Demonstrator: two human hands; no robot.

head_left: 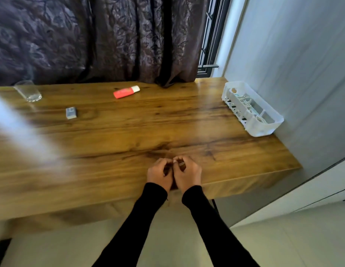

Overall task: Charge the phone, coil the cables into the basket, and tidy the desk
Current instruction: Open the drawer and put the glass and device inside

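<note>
Cables look mostly done: the wood-grain desk (129, 132), glossy slab, carries a white slotted plastic basket (264, 128) at the far right with pale coiled cables (245, 104) already inside, and no phone is in view, so charging status can't be judged. Tidying remains, by my read: a clear glass tumbler (29, 92) far left, a red-and-white marker-shaped item (125, 92) far centre, a small grey box (71, 113) near-left of it. Left hand (160, 173) and right hand (187, 173) meet at the near edge, fingers curled together, the right seemingly pinching a small pale object; the left's hold can't be made out.
</note>
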